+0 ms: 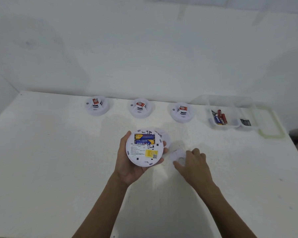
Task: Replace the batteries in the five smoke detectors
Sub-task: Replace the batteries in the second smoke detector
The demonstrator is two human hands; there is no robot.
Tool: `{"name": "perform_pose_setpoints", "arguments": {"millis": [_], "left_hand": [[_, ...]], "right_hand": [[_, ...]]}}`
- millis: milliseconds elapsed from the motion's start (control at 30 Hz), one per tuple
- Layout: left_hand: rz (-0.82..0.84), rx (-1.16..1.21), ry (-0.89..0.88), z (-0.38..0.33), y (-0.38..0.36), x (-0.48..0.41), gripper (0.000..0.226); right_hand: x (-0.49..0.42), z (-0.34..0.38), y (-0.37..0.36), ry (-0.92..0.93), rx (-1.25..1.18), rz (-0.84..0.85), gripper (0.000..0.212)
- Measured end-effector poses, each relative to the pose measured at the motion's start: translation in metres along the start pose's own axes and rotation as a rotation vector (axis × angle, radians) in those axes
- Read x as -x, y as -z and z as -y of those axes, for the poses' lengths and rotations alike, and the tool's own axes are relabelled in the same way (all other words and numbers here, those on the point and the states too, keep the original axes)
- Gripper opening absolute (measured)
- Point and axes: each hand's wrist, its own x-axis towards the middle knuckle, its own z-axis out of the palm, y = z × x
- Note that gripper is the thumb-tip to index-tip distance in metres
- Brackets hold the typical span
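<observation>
While left hand holds detector, three detectors behind, tray

I count three smoke detectors standing along the back: one at the left, one in the middle, one at the right. A fourth detector shows two yellow-and-blue batteries. One clear plastic container holds several loose batteries.

Head camera looks forward and down over the table.
</observation>
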Motion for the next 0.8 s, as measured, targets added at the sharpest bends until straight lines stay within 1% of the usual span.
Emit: {"name": "perform_pose_setpoints", "arguments": {"millis": [100,167,200,233,267,300,367,433,500,567,700,800], "left_hand": [[0.005,0.058,0.024,0.001,0.0,0.001,0.068],[0.012,0.043,0.018,0.001,0.001,0.0,0.067],[0.008,0.032,0.011,0.002,0.001,0.0,0.067],[0.003,0.029,0.012,0.002,0.001,0.0,0.067],[0.004,0.035,0.019,0.002,0.001,0.0,0.067],[0.009,0.041,0.026,0.002,0.002,0.0,0.067],[0.022,0.039,0.026,0.004,0.003,0.001,0.067],[0.023,0.037,0.012,0.006,0.002,0.002,0.067],[0.023,0.036,0.025,0.006,-0.001,0.003,0.066],[0.02,0.033,0.013,0.007,-0.002,0.004,0.065],[0.033,0.048,-0.002,0.004,0.0,0.005,0.065],[0.029,0.015,-0.015,0.002,0.0,0.003,0.066]], "right_hand": [[0.004,0.001,-0.008,-0.007,0.032,0.016,0.049],[0.001,-0.001,-0.008,-0.027,-0.029,-0.006,0.051],[-0.001,0.0,-0.007,-0.039,-0.071,-0.011,0.049],[-0.002,0.0,-0.007,-0.029,-0.113,-0.028,0.041],[-0.003,0.0,-0.006,-0.004,-0.155,-0.059,0.027],[-0.003,0.0,-0.005,0.016,-0.205,-0.084,0.022],[-0.003,0.001,-0.002,0.015,-0.313,-0.116,0.032],[-0.001,0.005,0.008,0.006,-0.46,-0.15,0.031],[0.002,0.013,0.02,0.003,-0.604,-0.175,0.037],[0.005,0.023,0.033,0.013,-0.718,-0.162,0.038],[0.013,0.044,0.055,0.037,-0.804,-0.187,0.032],[0.025,0.055,0.065,0.14,-0.78,-0.238,0.029]]}}
